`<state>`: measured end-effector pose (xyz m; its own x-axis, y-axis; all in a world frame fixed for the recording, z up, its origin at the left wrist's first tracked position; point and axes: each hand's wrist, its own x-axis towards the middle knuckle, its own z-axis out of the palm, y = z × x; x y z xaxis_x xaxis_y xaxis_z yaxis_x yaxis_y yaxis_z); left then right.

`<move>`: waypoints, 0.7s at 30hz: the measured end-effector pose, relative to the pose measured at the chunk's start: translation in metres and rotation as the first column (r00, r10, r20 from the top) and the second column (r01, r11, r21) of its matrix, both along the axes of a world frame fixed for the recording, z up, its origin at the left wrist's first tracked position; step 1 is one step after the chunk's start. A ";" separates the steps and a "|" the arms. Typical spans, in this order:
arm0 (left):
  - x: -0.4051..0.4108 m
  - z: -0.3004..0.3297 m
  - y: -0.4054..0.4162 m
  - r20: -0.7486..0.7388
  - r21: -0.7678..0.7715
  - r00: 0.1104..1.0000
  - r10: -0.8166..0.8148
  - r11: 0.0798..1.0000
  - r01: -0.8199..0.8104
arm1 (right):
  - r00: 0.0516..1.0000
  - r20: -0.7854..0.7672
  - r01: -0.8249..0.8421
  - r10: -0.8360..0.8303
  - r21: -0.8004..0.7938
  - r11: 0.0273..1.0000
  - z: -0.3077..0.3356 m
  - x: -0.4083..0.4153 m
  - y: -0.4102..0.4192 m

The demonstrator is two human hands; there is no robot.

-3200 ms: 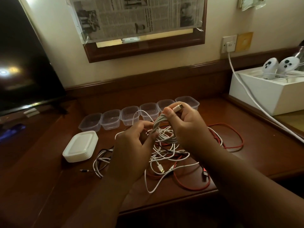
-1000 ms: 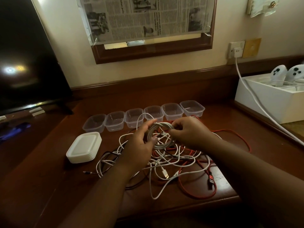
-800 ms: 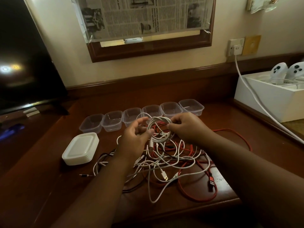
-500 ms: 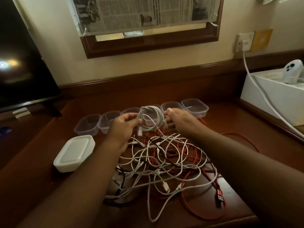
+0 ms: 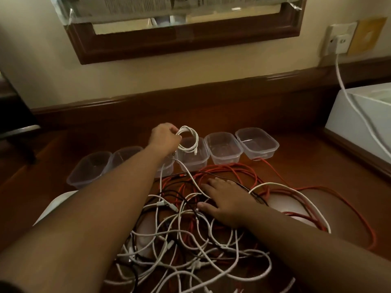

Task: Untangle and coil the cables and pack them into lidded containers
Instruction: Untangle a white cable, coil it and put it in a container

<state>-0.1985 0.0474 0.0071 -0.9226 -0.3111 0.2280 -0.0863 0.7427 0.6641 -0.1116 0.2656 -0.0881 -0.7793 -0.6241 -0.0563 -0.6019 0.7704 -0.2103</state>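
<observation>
My left hand (image 5: 164, 136) grips a coiled white cable (image 5: 189, 139) and holds it just over a clear plastic container (image 5: 193, 158) in the middle of the row at the back of the desk. My right hand (image 5: 227, 200) lies flat, fingers spread, on a tangled pile of cables (image 5: 190, 229) in white, red and black. More clear containers (image 5: 224, 150) stand empty to the right and left of the coil. The stack of white lids (image 5: 49, 210) is mostly hidden behind my left forearm.
A white box (image 5: 357, 121) stands at the right, with a white power cord (image 5: 347, 92) running to it from the wall socket (image 5: 338, 40). A red cable (image 5: 338, 199) loops out to the right. A dark screen's stand (image 5: 19, 132) sits at the left. A wooden ledge borders the desk's back.
My left hand has carried the white coil forward alone, over the row of containers. My right hand has let go of the coil and dropped flat onto the tangle. The view has tilted down.
</observation>
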 end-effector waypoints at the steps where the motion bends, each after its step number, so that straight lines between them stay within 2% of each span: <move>1: -0.007 -0.005 0.001 0.031 -0.065 0.999 -0.012 0.998 0.014 | 1.000 -0.013 -0.004 0.004 -0.007 1.000 -0.003 -0.001 0.000; 5: -0.022 -0.018 0.010 0.143 -0.269 0.989 -0.046 0.959 0.084 | 1.000 -0.019 -0.006 0.006 -0.001 1.000 -0.005 -0.002 0.000; 9: -0.029 -0.022 0.014 0.267 -0.477 0.963 -0.044 0.862 0.172 | 1.000 -0.025 -0.007 0.007 -0.008 1.000 -0.007 -0.002 0.000; 11: -0.031 -0.023 0.012 0.310 -0.506 0.950 -0.044 0.838 0.204 | 1.000 -0.022 -0.007 0.007 -0.008 1.000 -0.007 -0.001 0.000; 14: -0.025 -0.016 0.011 0.312 -0.404 0.946 -0.085 0.890 0.213 | 1.000 0.000 -0.003 0.003 -0.022 1.000 -0.004 0.000 0.000; 18: 0.005 -0.003 0.010 0.206 -0.171 0.954 -0.218 0.952 0.255 | 1.000 0.030 0.004 -0.001 -0.073 0.997 -0.005 -0.003 0.000; 20: 0.031 0.007 0.005 0.302 -0.068 0.889 -0.345 0.922 0.380 | 0.998 0.057 0.010 -0.005 -0.100 0.995 -0.003 -0.005 0.000; 21: 0.044 0.013 0.001 0.370 -0.072 0.842 -0.393 0.891 0.448 | 0.997 0.077 0.012 -0.003 -0.116 0.993 -0.001 -0.004 0.000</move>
